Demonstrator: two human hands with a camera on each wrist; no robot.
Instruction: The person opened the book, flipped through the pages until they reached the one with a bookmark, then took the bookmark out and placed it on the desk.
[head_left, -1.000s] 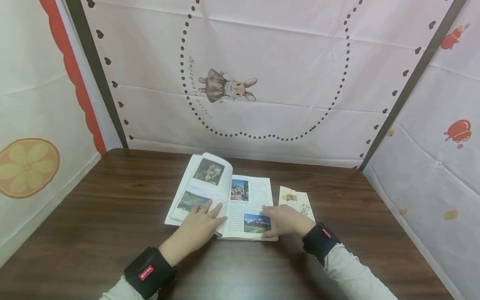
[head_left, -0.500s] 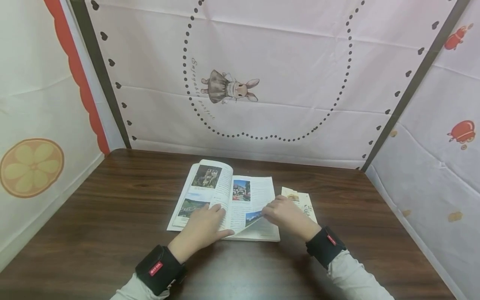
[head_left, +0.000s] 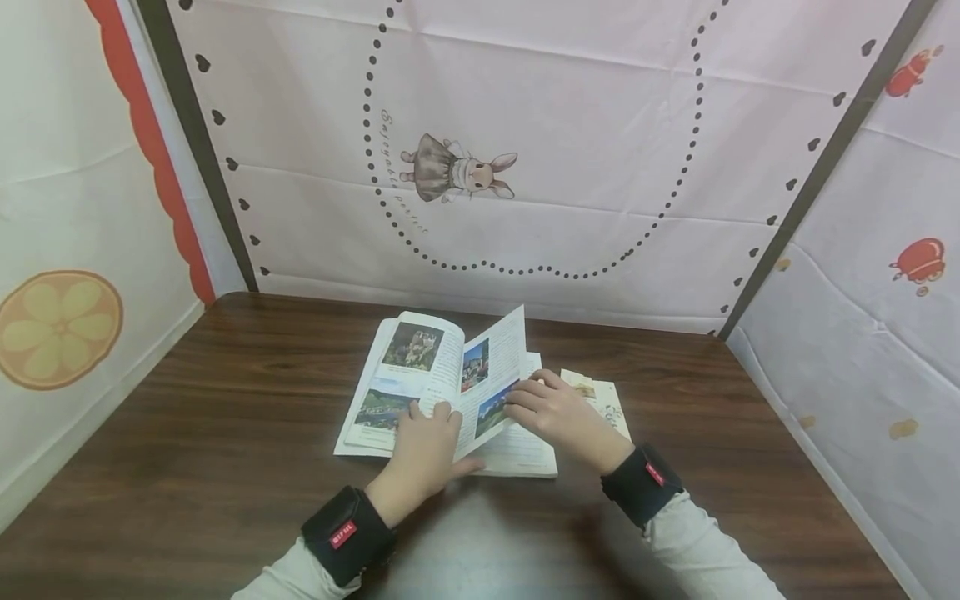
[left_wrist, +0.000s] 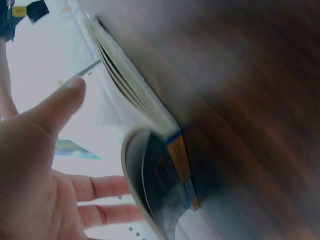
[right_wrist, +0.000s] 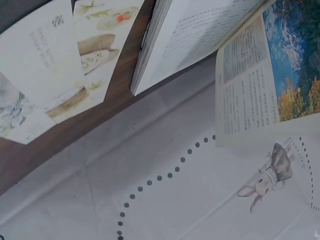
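Note:
An open book [head_left: 408,392] with colour photos and printed text lies on the dark table. One right-hand page [head_left: 498,358] stands raised at a slant. My right hand [head_left: 566,417] pinches this page at its outer edge, the thumb hidden. On the left-hand pages rests my left hand [head_left: 423,446], fingers stretched out and thumb reaching past the lower edge near the spine. In the left wrist view the left hand [left_wrist: 35,165] spreads beside the curled pages. The right wrist view catches the raised page [right_wrist: 247,85] with its mountain photo, but not the right hand.
Illustrated paper cards [head_left: 611,408] overlap each other just right of the book; their flower and hat drawings appear in the right wrist view. The wooden table [head_left: 225,417] ends at a white cloth wall [head_left: 585,167] printed with a rabbit. Similar cloth hangs at both sides.
The right hand has taken hold of the page's lower outer corner and lifted the page upward and left. The left hand has shifted slightly right on the left pages.

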